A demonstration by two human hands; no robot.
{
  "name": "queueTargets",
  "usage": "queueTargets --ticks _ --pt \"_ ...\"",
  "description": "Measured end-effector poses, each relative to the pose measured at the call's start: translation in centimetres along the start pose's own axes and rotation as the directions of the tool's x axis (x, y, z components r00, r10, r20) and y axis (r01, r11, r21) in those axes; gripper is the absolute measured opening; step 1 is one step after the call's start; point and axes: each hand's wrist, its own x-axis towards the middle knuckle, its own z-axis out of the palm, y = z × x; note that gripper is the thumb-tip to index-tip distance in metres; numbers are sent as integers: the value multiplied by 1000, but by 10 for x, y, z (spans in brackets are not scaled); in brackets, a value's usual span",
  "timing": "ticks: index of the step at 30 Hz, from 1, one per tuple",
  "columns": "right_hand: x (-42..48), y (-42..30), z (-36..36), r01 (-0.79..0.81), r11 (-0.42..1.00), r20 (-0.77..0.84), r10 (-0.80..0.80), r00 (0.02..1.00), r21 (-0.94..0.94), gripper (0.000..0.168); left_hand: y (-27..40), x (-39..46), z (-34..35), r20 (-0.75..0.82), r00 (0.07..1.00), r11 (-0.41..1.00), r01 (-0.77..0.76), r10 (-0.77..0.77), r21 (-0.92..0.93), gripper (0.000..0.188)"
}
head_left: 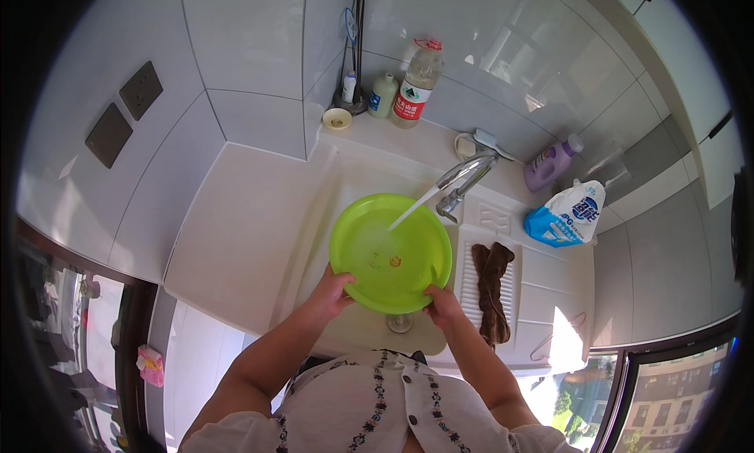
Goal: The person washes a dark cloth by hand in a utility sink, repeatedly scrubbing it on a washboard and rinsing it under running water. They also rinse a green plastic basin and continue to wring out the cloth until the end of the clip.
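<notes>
Both hands hold a lime-green plastic basin (377,282) over the white sink (347,329). My left hand (331,289) grips its near-left rim, thumb over the edge. On the near-right rim, my right hand (443,306) has its thumb on top and fingers below. From the chrome faucet (471,169) a stream of water (412,210) runs into the basin, where water with some foam lies. A small orange mark shows on the basin's bottom. Part of the metal drain (400,322) is visible just in front of the basin.
A twisted brown cloth (493,291) lies on the ribbed washboard (469,282) at right. Along the back ledge stand a large plastic bottle (419,82), a green bottle (383,95), a soap dish (463,145) and a purple detergent bottle (551,163). A blue-white detergent bag (566,214) stands at far right.
</notes>
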Motion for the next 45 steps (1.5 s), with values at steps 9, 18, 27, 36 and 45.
queueTargets --ticks 9,18,27,36,45 --pt "6 1 -4 -20 1000 40 20 999 -6 32 -2 -4 3 -63 998 1000 -22 21 -16 70" --pt "17 -36 -5 -48 993 -64 41 997 -104 37 -1 -7 5 -87 994 995 -69 63 -76 63" --pt "85 -98 -29 306 233 11 -780 625 -923 37 6 -2 1 -29 992 985 -127 124 -117 61" --pt "99 -120 -24 146 144 -12 -748 663 -979 15 9 0 -8 -61 991 978 -130 121 -165 67" --pt "102 -122 -33 140 112 12 -741 672 -984 17 16 -9 -4 -76 988 982 -141 132 -124 63"
